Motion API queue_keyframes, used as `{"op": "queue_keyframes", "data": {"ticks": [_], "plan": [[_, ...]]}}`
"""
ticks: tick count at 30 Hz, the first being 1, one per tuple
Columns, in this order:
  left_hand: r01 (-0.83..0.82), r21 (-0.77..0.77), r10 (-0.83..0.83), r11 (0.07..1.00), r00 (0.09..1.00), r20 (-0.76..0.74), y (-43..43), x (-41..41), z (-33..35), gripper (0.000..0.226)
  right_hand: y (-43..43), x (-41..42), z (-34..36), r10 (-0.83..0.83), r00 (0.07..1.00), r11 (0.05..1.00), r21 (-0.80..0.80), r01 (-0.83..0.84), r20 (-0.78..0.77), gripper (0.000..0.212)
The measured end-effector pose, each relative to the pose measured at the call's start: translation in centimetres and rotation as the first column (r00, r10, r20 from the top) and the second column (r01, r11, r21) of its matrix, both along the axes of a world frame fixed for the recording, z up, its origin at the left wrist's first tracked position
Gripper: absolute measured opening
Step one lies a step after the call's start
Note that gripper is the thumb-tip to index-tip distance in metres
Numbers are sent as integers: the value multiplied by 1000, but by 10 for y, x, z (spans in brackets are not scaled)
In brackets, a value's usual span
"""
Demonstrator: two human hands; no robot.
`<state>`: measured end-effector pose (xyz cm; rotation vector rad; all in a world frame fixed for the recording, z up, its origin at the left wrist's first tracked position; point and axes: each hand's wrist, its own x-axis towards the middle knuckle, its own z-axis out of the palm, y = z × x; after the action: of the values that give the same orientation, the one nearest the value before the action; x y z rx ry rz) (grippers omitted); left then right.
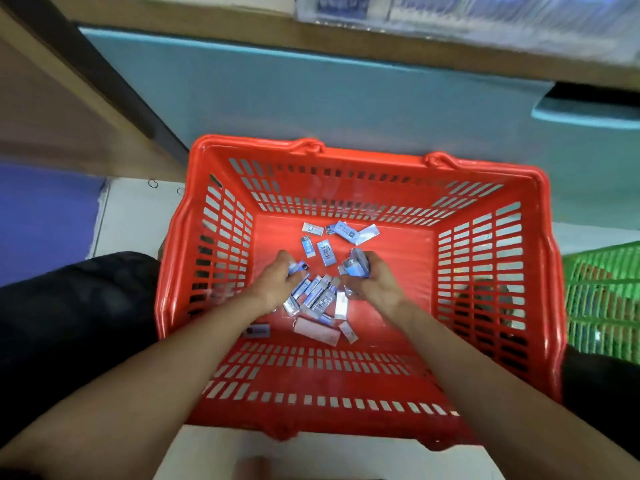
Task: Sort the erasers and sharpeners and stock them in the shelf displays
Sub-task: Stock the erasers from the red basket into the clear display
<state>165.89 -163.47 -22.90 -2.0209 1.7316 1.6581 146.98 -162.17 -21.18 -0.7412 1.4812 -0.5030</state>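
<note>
Sitting on pale floor under blurred shelf display [485, 15]: red basket [346, 157], serving as sorting bin. Green basket [602, 299] at right edge, likely second bin. Both hands deep at basket bottom. Left hand [277, 282] curled round one blue-wrapped eraser [298, 267]. Right hand [377, 282] clutches small bunch [355, 266], seemingly gathering like with like. Loose erasers [325, 252] scattered between and beyond hands, pale pink box [317, 330] nearest person. Stocking yet to come, by my guess.

A red basket [398, 265] sits on a pale floor [131, 216], with a green basket [602, 282] just beside its right wall. A light-blue cabinet front [311, 98] runs behind, and a purple mat [45, 220] lies to the left.
</note>
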Motion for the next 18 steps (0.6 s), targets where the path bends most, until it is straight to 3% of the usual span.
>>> {"op": "queue_keyframes", "data": {"ticks": [2, 8, 15, 18], "plan": [[-3, 23, 4, 1000, 999, -46, -3, -2, 22, 22, -2, -5, 25, 27, 998, 999, -29, -26, 54, 37], [-105, -76, 86, 992, 972, -221, -16, -11, 99, 32, -10, -17, 110, 132, 991, 962, -237, -132, -16, 32], [96, -276, -175, 956, 945, -277, -30, -12, 228, 41, -18, -21, 216, 162, 985, 890, -424, -169, -53, 27], [143, -388, -265, 911, 922, -283, -28, -18, 274, 23, -15, -25, 257, 172, 985, 875, -455, -164, -24, 27]]}}
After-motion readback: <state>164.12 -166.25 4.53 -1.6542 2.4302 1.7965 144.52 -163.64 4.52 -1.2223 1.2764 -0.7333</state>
